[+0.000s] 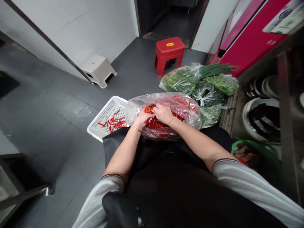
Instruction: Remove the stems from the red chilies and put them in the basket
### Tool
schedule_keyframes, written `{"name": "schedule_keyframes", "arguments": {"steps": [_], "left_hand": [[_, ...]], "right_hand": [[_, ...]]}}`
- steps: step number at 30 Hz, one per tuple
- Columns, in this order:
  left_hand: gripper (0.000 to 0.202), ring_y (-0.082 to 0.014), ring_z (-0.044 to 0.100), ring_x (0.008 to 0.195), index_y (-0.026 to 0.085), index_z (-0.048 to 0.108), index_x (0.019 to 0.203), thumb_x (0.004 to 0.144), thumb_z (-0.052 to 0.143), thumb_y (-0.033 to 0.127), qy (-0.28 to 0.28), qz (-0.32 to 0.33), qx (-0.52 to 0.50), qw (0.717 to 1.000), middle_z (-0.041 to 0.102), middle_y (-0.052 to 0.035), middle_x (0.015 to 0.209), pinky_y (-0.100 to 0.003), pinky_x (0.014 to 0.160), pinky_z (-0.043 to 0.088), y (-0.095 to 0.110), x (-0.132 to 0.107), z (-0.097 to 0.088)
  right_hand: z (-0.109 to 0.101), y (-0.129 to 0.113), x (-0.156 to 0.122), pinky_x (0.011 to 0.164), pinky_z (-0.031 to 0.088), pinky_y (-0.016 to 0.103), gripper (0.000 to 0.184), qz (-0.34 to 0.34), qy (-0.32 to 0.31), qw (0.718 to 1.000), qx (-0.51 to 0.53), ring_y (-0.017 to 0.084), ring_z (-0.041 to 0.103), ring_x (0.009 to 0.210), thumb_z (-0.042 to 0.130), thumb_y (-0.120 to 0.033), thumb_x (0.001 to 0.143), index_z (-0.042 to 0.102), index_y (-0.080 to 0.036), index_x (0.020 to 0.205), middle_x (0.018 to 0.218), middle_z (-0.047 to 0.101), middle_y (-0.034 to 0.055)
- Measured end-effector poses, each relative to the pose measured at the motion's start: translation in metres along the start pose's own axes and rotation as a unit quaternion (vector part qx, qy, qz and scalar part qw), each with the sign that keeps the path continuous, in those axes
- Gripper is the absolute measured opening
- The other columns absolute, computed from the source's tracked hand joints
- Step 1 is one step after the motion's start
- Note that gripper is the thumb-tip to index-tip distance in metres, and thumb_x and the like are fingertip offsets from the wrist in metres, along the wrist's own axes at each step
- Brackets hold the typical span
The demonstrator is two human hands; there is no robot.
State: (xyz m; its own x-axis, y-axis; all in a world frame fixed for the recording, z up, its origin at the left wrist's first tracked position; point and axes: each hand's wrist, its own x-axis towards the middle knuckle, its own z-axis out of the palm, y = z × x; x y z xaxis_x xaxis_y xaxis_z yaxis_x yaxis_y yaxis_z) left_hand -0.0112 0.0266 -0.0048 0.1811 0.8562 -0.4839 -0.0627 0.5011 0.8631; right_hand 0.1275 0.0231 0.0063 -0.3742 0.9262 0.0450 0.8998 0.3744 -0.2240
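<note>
A clear plastic bag [135,106] full of red chili peppers [158,124] lies open in front of my lap. My left hand [143,117], with a gold bangle at its wrist, is curled around a small bunch of chilies at the bag's mouth. Close beside it, my right hand [162,113] has its fingers bent and pinched at the chilies; its fingertips are partly hidden. Left of the bag, a white perforated plastic basket [95,126] stands on the floor with several loose red chilies [114,123] in it.
Bags of green vegetables [181,79] sit beyond the chili bag on the right. A red stool [169,52] and a grey-white step stool [98,68] stand ahead. On the right are a pink cabinet [251,38], a shelf with stacked dishes [248,122] and a green bag [263,148].
</note>
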Motion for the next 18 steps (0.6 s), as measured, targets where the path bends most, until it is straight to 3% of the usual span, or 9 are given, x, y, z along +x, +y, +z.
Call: {"name": "schedule_keyframes", "arguments": {"steps": [5,8,10,14,18], "left_hand": [[0.032,-0.0081,0.049,0.053,0.017,0.051,0.069,0.05,0.07,0.0,0.118,0.099,0.129,0.98,0.054,0.0057,0.058,-0.021,0.052,0.041,0.005,0.001,-0.009],[0.035,-0.0105,0.053,0.062,0.016,0.052,0.072,0.049,0.072,0.001,0.143,0.115,0.144,0.972,0.058,0.0041,0.067,-0.024,0.061,0.045,0.011,-0.001,-0.015],[0.034,-0.011,0.053,0.062,0.017,0.051,0.073,0.051,0.073,0.005,0.141,0.114,0.13,0.975,0.057,0.004,0.067,-0.025,0.062,0.045,0.011,-0.002,-0.016],[0.033,-0.0081,0.047,0.05,0.017,0.049,0.073,0.053,0.075,0.011,0.108,0.099,0.104,0.984,0.052,0.0067,0.057,-0.023,0.052,0.041,0.007,-0.004,-0.009],[0.029,-0.0062,0.04,0.038,0.019,0.045,0.067,0.055,0.07,0.008,0.09,0.066,0.104,0.988,0.046,0.0087,0.045,-0.02,0.041,0.031,0.006,-0.007,-0.003]], "right_hand": [[0.019,-0.003,-0.006,0.076,0.047,0.032,0.044,0.051,-0.074,0.996,0.02,0.023,0.064,0.094,0.027,-0.043,0.1,0.054,-0.016,0.123,0.11,0.066,0.0128],[0.031,0.011,-0.031,0.078,0.049,0.034,0.041,-0.011,-0.185,0.983,-0.013,0.025,0.066,0.094,0.042,-0.045,0.095,0.056,-0.016,0.121,0.11,0.067,0.0136],[0.035,0.024,-0.047,0.078,0.05,0.034,0.034,-0.04,-0.228,0.971,-0.053,0.026,0.067,0.095,0.045,-0.039,0.094,0.062,-0.015,0.113,0.113,0.065,0.0155],[0.033,0.032,-0.046,0.08,0.051,0.033,0.041,0.013,-0.185,0.981,-0.057,0.025,0.067,0.097,0.035,-0.041,0.098,0.067,-0.016,0.104,0.108,0.069,0.0149],[0.038,0.011,-0.022,0.081,0.052,0.033,0.044,0.066,-0.161,0.984,-0.027,0.027,0.067,0.097,0.042,-0.047,0.095,0.065,-0.012,0.109,0.106,0.07,0.0176]]}}
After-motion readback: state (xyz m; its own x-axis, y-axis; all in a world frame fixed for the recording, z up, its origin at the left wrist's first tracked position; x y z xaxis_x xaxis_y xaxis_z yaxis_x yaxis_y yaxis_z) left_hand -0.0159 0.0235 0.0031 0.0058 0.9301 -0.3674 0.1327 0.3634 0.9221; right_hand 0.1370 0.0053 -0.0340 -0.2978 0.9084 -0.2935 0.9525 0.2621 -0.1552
